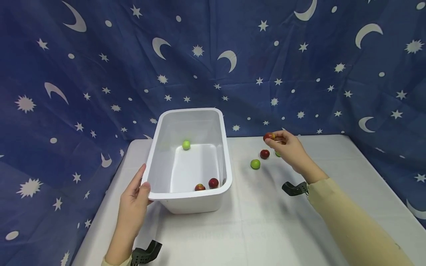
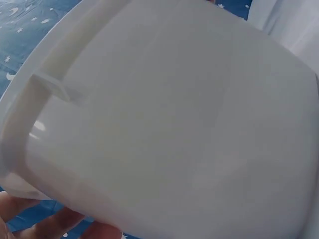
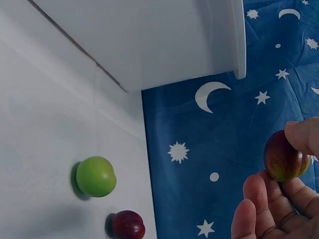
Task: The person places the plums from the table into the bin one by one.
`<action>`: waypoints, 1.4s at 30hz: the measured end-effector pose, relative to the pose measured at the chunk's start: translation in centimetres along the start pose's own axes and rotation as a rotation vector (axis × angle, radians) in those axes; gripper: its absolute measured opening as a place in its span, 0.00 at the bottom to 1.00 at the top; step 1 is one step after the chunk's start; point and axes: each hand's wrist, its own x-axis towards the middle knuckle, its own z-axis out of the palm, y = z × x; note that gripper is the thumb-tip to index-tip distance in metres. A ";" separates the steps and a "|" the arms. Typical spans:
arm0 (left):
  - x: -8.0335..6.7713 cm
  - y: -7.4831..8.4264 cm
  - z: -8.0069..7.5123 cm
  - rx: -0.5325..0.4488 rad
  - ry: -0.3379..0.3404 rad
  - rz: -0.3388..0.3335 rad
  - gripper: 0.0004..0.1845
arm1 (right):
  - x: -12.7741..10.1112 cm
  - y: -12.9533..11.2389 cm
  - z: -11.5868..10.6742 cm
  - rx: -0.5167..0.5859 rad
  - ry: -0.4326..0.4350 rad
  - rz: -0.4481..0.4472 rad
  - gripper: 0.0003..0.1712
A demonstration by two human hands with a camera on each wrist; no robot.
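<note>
My left hand (image 1: pixel 131 207) grips the rim of a white plastic tub (image 1: pixel 186 204) at its near left corner, thumb on top. The tub's outer wall (image 2: pixel 164 119) fills most of the left wrist view. Inside lie a green plum (image 1: pixel 186 145) towards the back and two red plums (image 1: pixel 213 183) at the near right. My right hand (image 1: pixel 290 149) pinches a red-and-yellow plum (image 3: pixel 285 157) between thumb and fingers, above the table right of the tub. Below it are a green plum (image 3: pixel 96 177), a dark red plum (image 3: pixel 128 224) and another green plum (image 1: pixel 278 153), partly hidden by the hand.
A white-covered table (image 1: pixel 266 229) carries the tub and the loose plums. Behind it hangs a blue cloth (image 1: pixel 249 96) with moons and stars, close to the tub's far end. Dark wrist devices (image 1: pixel 294 188) sit on both wrists.
</note>
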 end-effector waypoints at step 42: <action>0.4 -0.1 -0.6 -0.058 -0.078 -0.008 0.25 | 0.8 -8.0 3.3 0.049 -0.129 -0.146 0.31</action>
